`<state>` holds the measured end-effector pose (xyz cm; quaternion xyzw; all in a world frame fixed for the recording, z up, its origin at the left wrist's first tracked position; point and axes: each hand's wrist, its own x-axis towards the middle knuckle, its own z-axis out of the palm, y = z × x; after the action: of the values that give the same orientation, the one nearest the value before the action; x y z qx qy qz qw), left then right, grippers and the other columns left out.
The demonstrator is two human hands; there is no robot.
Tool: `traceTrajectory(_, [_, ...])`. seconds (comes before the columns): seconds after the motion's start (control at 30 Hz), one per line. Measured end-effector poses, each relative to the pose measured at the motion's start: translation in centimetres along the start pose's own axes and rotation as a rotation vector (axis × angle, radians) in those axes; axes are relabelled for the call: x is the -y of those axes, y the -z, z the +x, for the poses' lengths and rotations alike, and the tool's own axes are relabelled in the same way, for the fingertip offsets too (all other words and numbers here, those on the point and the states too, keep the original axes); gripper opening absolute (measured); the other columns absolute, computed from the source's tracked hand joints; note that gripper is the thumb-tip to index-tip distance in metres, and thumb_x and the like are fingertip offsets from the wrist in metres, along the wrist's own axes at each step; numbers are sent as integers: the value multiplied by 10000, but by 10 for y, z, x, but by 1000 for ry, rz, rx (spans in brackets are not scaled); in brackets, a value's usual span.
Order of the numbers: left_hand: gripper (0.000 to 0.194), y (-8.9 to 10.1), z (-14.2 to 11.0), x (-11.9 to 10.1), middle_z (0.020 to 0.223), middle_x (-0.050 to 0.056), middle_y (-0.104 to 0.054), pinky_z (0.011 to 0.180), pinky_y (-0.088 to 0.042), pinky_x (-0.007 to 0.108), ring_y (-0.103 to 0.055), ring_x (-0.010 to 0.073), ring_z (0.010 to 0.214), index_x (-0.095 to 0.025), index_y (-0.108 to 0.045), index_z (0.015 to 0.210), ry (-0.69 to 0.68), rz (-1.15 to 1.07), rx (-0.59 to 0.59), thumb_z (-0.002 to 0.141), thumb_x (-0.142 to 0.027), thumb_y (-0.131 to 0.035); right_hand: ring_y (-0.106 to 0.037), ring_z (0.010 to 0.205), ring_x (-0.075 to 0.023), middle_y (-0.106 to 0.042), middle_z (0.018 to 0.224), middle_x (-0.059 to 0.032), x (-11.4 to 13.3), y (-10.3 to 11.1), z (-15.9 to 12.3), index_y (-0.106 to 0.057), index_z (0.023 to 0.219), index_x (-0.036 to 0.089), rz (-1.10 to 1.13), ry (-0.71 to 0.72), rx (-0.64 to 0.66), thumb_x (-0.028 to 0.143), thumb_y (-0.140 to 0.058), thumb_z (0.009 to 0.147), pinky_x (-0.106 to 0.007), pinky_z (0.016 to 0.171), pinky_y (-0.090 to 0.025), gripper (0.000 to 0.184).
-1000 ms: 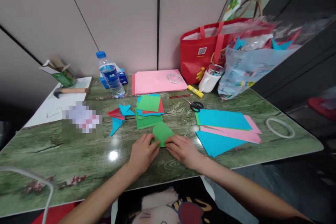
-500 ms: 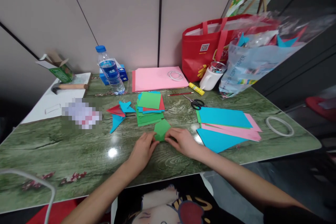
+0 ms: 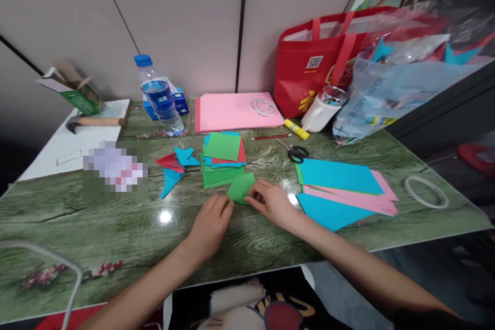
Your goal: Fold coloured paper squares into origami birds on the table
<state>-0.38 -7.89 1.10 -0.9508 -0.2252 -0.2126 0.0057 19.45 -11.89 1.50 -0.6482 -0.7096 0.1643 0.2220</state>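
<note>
A small folded sheet of green paper (image 3: pixel 241 188) lies on the table in front of me, tilted, with its lower edge between my hands. The closed fingertips of my left hand (image 3: pixel 212 221) are at its lower left corner. On its right side, my right hand (image 3: pixel 274 206) pinches the edge between thumb and curled fingers. Just behind it sits a stack of square coloured papers (image 3: pixel 222 147), a green one on top. To the left is a folded blue and red paper shape (image 3: pixel 174 165).
Scissors (image 3: pixel 296 153), a pencil (image 3: pixel 270 136) and a yellow glue stick (image 3: pixel 297 129) lie behind. Blue and pink paper sheets (image 3: pixel 340 175) are at right. A water bottle (image 3: pixel 161 100), white mug (image 3: pixel 323 111), red bag (image 3: pixel 297 72) and hammer (image 3: pixel 96 121) stand or lie farther back.
The green paper has turned slightly, its upper corner now pointing up to the right. My hands have stayed at its lower edges. The view has shifted a little.
</note>
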Motion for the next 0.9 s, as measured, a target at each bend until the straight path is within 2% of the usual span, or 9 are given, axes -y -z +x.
traceTrajectory(0.07, [292, 1, -9, -3, 1008, 148, -620, 816, -485, 351, -552, 238, 967, -55, -585, 1031, -97, 48, -38, 856, -51, -352, -536, 595, -111, -595, 796, -23, 1, 0, 0, -619, 845, 172, 24, 17, 12, 235, -579, 826, -225, 562, -388, 77])
traceTrajectory(0.13, [331, 0, -17, -5, 1078, 163, -615, 867, -471, 360, -533, 250, 1058, -41, -568, 1081, -124, 84, -8, 856, -41, -325, -544, 598, -106, -607, 837, -28, 1, 1, -1, -637, 904, 186, 44, 25, 20, 230, -566, 833, -225, 578, -402, 110])
traceTrajectory(0.33, [412, -5, -21, -7, 1241, 193, -543, 946, -438, 384, -442, 251, 1221, -43, -512, 1191, -112, 85, 123, 849, -30, -283, -550, 575, -100, -630, 828, -17, -1, 5, 3, -665, 895, 206, 102, 0, 45, 254, -585, 822, -218, 556, -402, 118])
traceTrajectory(0.63, [427, -6, -18, -11, 1275, 195, -518, 950, -428, 427, -416, 260, 1244, -55, -528, 1181, -76, 88, 213, 829, -31, -288, -547, 560, -99, -628, 772, -8, -7, 3, 8, -649, 807, 188, 185, -17, 51, 229, -592, 805, -218, 548, -397, 70])
traceTrajectory(0.9, [425, -9, -18, -26, 1241, 231, -532, 931, -434, 422, -476, 291, 1190, -9, -549, 1141, -30, 212, 190, 798, -11, -297, -570, 583, -115, -648, 744, -11, -5, 1, 11, -651, 798, 191, 184, -72, 33, 225, -628, 777, -226, 561, -415, 46])
